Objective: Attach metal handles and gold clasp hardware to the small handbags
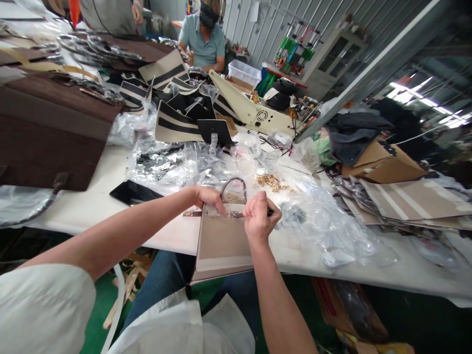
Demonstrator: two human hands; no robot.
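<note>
A taupe bag piece (pixel 223 241) with a pale top strip rests over my lap and the table's front edge. At its upper edge is my left hand (pixel 211 199), closed on it, thumb on the near face and other fingers partly hidden. A small metal fitting (pixel 234 214) lies between my hands against the strip. My right hand (pixel 261 216) is a fist at the top right of the piece; a dark end shows beside it, but what it grips is mostly hidden. Behind the upper edge rises a curved brown handle (pixel 234 180). A narrow strap end (pixel 191 214) sticks out left.
Gold-coloured metal parts (pixel 273 182) lie beyond my hands. Clear plastic bags (pixel 332 231) spread to the right, and a black tray-like piece (pixel 132 192) lies left. Brown bag panels (pixel 47 128) are piled far left. A co-worker (pixel 202 42) sits across the table.
</note>
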